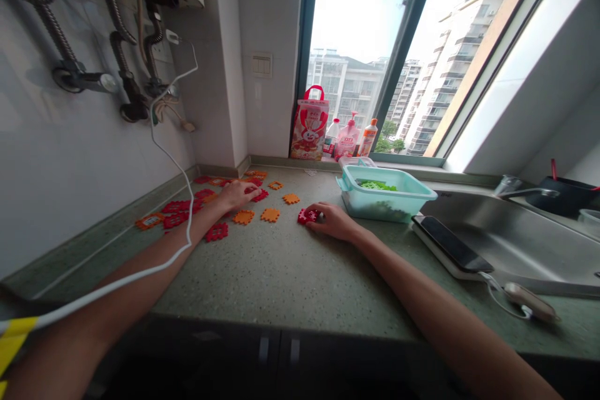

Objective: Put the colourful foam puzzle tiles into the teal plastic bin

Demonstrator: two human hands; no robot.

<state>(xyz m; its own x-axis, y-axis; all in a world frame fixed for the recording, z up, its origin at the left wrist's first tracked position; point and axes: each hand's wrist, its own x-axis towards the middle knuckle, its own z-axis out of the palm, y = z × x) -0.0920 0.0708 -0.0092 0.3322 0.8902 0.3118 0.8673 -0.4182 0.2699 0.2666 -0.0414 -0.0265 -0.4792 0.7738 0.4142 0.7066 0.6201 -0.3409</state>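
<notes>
My left hand [235,195] reaches over the scattered pieces at the back left of the counter. Its fingers are closed at the edge of a red notched interlocking tile [260,195]. To the right, my right hand [336,222] rests low on the counter, thumb and fingers around a dark red interlocking tile [304,216]. The fingers cover part of that tile. Between the hands lie orange notched tiles [270,215], some with a cut-out middle. More red tiles [177,207] lie in a loose cluster left of my left hand, partly hidden by the forearm.
A mint-green plastic box [389,203] with green pieces inside stands right of my right hand. Beyond it are a steel sink [529,231] and a phone [454,244]. A white cable [154,267] crosses my left forearm. Bottles [347,139] and a red bag [309,131] line the window.
</notes>
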